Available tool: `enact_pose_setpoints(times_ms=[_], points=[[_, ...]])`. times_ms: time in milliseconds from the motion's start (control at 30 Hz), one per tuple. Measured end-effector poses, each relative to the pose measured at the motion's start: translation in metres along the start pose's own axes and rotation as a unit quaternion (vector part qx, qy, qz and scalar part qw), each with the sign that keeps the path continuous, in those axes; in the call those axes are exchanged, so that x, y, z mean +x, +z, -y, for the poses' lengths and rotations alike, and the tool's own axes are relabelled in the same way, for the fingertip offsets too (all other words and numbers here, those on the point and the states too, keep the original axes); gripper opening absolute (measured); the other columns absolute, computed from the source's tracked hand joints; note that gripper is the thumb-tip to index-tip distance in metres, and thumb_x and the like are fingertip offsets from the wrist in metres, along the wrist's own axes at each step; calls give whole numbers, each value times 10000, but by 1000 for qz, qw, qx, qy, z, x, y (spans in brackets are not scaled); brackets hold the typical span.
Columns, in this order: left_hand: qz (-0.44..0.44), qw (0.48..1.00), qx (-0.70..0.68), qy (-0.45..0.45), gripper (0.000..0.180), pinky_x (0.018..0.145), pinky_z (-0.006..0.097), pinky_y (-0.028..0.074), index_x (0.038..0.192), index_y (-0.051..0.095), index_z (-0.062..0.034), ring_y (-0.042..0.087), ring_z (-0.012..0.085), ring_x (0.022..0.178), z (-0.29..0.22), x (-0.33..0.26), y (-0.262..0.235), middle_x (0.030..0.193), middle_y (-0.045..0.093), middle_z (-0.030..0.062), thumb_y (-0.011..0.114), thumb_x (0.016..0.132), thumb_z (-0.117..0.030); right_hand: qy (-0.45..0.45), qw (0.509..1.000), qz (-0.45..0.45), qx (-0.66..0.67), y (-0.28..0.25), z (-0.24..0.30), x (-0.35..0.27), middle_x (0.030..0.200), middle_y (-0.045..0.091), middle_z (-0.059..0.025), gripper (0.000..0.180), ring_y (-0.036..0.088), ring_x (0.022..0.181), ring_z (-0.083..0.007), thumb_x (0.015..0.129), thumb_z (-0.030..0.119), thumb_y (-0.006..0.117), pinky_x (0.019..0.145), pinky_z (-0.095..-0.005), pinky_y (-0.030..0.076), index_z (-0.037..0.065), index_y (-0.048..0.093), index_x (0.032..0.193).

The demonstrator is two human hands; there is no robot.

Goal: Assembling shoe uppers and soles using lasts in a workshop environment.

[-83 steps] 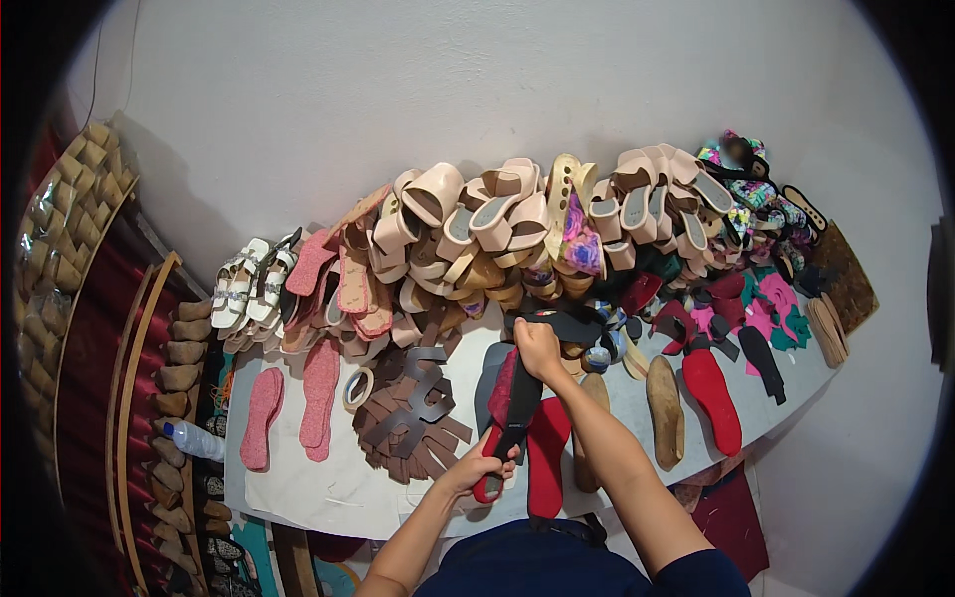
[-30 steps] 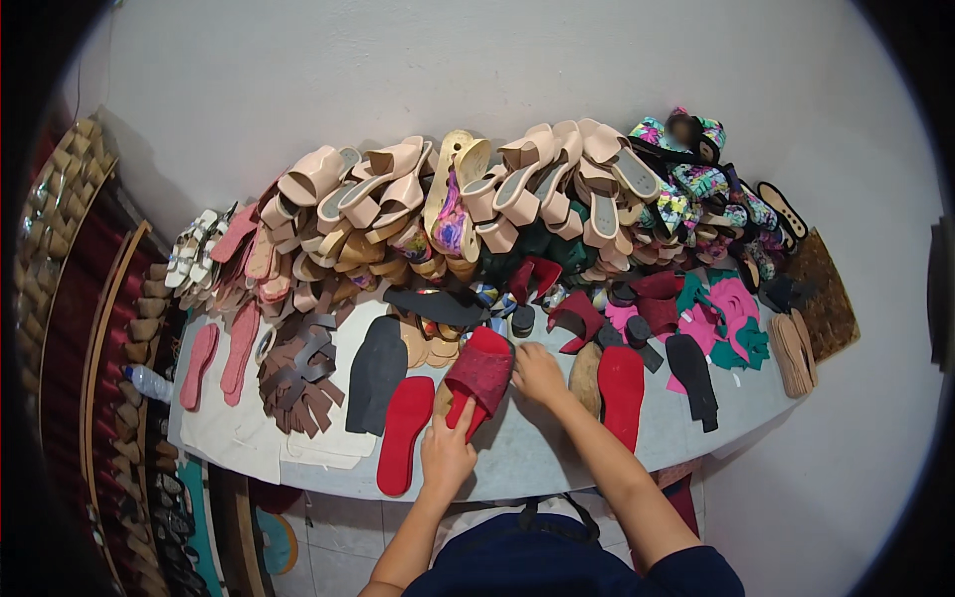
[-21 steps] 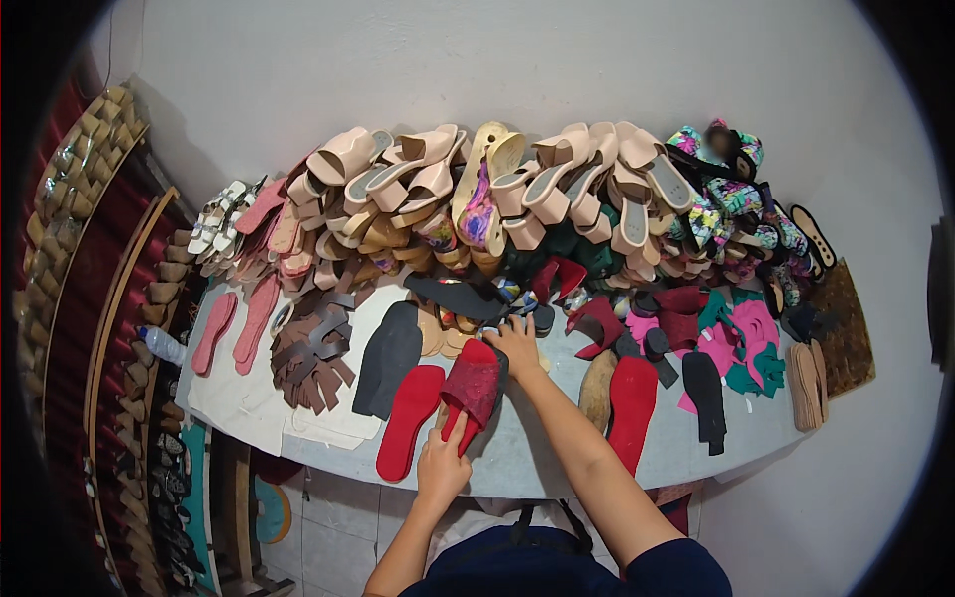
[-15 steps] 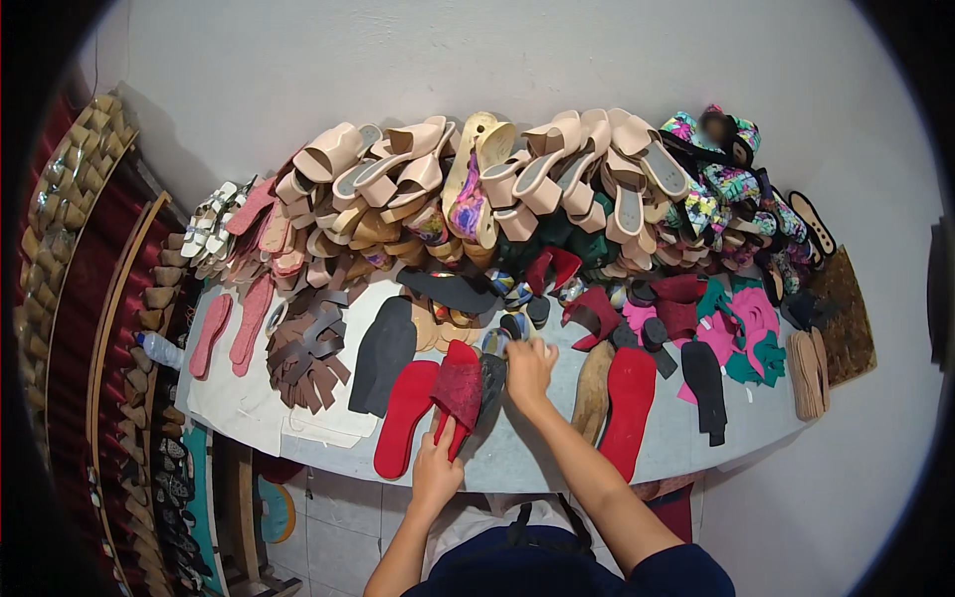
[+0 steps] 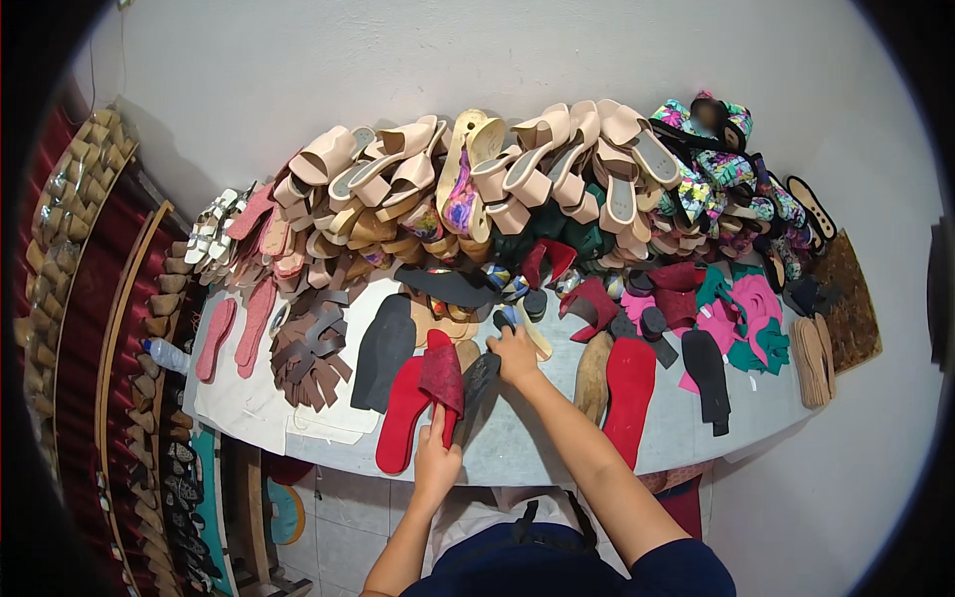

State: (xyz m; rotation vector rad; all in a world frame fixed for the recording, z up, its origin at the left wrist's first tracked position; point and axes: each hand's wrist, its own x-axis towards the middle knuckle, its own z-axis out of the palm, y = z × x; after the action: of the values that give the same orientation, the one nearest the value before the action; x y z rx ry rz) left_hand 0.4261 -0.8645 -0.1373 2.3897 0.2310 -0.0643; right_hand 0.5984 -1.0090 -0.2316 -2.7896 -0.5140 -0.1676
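Note:
My left hand (image 5: pixel 438 466) is closed round a red slipper (image 5: pixel 441 383) with a dark red textured strap, held tilted at the table's near edge. A flat red sole (image 5: pixel 399 423) lies just left of it. On its right side a dark grey sole (image 5: pixel 480 386) leans close, with a wooden shoe last (image 5: pixel 468 353) partly hidden behind. My right hand (image 5: pixel 515 355) is at the upper end of the dark sole, fingers curled downward; what they grip is hidden. Just beyond its fingertips are a small dark round object (image 5: pixel 504 319) and a pale strip (image 5: pixel 538 342).
Heaped heeled sandals (image 5: pixel 542 164) line the wall. To the left lie brown straps (image 5: pixel 309 353), pink soles (image 5: pixel 256 323) and black soles (image 5: pixel 385 353). Rightward are another wooden last (image 5: pixel 594 378), a red sole (image 5: pixel 629 393), a black strip (image 5: pixel 705 378) and pink and green pieces (image 5: pixel 746 318).
My right hand has moved left and slightly nearer, toward the dark sole. The wooden last now shows beside the red slipper. My left hand keeps its hold.

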Motion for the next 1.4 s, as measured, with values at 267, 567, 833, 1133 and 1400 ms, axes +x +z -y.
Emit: enact_pose_setpoints(times_ms=[267,567,833,1133,1400], points=[[-23,999,-19,-11,703,722,411,404,1327,289,-137,493,379,821,-6,12,-4,912,446,215,486,660,-33,-47,959,223,165,-31,-3,-94,1146,471,-158,575,420,1049,-363,611,204,633,870,-421,379,99,471,1152],[-86,966,160,184,719,634,426,419,1286,380,-185,503,356,732,-27,8,29,859,444,195,583,609,-56,203,473,79,854,-58,12,-96,1278,382,-96,479,434,1106,-173,898,349,416,934,-291,325,41,333,1256],[-41,961,193,191,741,587,406,416,1299,358,-222,481,342,680,-36,1,44,808,417,184,607,615,-84,202,491,-14,847,-94,17,-89,1212,426,-73,417,432,1108,-162,908,226,422,928,-311,355,81,291,1276],[-69,968,21,241,733,603,422,434,1298,246,-26,509,352,717,-40,-3,54,867,470,226,616,702,-238,204,517,-129,821,-80,18,-88,1129,491,-75,350,486,1021,-135,887,168,472,880,-282,390,37,370,1195],[107,907,-408,-9,459,728,330,462,1266,205,-13,537,223,978,-14,47,52,1137,503,171,330,920,-287,215,501,-128,828,-87,4,-92,1097,509,-66,331,511,986,-137,885,182,481,841,-288,422,49,394,1175]])
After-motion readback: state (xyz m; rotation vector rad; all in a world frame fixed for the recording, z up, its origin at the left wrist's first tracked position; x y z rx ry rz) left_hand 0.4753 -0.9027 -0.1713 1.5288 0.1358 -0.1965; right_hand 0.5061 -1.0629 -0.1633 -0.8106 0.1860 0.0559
